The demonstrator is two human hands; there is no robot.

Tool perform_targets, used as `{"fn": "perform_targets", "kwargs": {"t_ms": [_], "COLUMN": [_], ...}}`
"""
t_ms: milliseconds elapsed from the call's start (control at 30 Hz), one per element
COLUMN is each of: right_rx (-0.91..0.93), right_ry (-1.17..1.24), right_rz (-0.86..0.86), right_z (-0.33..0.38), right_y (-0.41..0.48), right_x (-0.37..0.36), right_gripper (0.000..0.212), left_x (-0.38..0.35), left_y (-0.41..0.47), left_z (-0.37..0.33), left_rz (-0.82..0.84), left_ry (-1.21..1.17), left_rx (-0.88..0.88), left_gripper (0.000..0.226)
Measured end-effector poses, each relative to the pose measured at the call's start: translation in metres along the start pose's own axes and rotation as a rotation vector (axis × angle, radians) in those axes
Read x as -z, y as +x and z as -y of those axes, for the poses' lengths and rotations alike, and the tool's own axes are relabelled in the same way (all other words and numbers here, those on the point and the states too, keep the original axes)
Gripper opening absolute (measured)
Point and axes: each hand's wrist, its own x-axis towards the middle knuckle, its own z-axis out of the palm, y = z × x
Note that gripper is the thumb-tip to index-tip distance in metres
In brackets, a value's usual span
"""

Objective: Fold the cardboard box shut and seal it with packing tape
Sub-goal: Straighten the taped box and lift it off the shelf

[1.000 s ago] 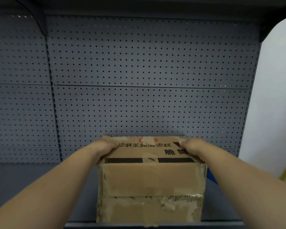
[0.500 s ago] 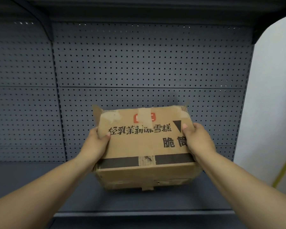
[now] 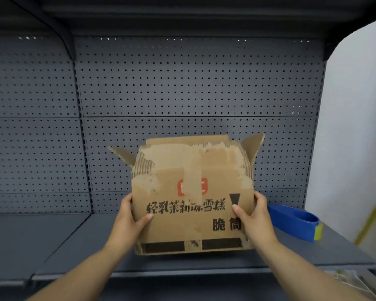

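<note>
I hold a worn brown cardboard box (image 3: 191, 192) upright over the grey shelf, its printed side with black characters and a red logo facing me. Torn paper and old tape scar its upper part. Two small side flaps stick out at the top left and top right, and a larger flap stands up behind. My left hand (image 3: 129, 216) grips the box's left edge, thumb on the front. My right hand (image 3: 253, 216) grips the right edge the same way. A blue packing tape dispenser (image 3: 295, 221) lies on the shelf just right of the box.
The grey metal shelf (image 3: 313, 255) carries a perforated back panel (image 3: 182, 83) and another shelf overhead. A white wall (image 3: 356, 127) borders the unit on the right, with a yellow strip (image 3: 367, 222) leaning low against it.
Both hands lifted the box off the shelf and tipped it so its printed side faces me and the top flaps point up. The tape dispenser has come into view.
</note>
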Motion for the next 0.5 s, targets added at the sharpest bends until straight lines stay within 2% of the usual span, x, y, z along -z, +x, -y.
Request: {"fn": "perform_targets", "kwargs": {"t_ms": [133, 233, 300, 400, 500], "right_rx": [-0.107, -0.124, -0.097, -0.093, -0.152], "right_ry": [-0.279, -0.351, -0.377, -0.337, -0.203], "right_rz": [0.03, 0.031, 0.037, 0.03, -0.015], "right_z": [-0.022, -0.025, -0.022, -0.011, 0.005], "right_y": [0.002, 0.005, 0.009, 0.018, 0.033], "right_x": [0.0, -0.003, -0.005, -0.005, -0.007], "right_gripper": [0.056, 0.056, 0.06, 0.078, 0.078], "left_x": [-0.014, -0.019, -0.021, -0.019, -0.018], "left_y": [-0.003, 0.002, 0.006, 0.016, 0.028], "left_z": [0.025, 0.029, 0.024, 0.006, -0.017], "left_rz": [0.06, 0.081, 0.055, -0.008, -0.088], "left_ry": [0.036, 0.064, 0.066, 0.063, 0.053], "left_rx": [0.063, 0.077, 0.078, 0.081, 0.136], "left_gripper": [0.07, 0.07, 0.069, 0.064, 0.067]}}
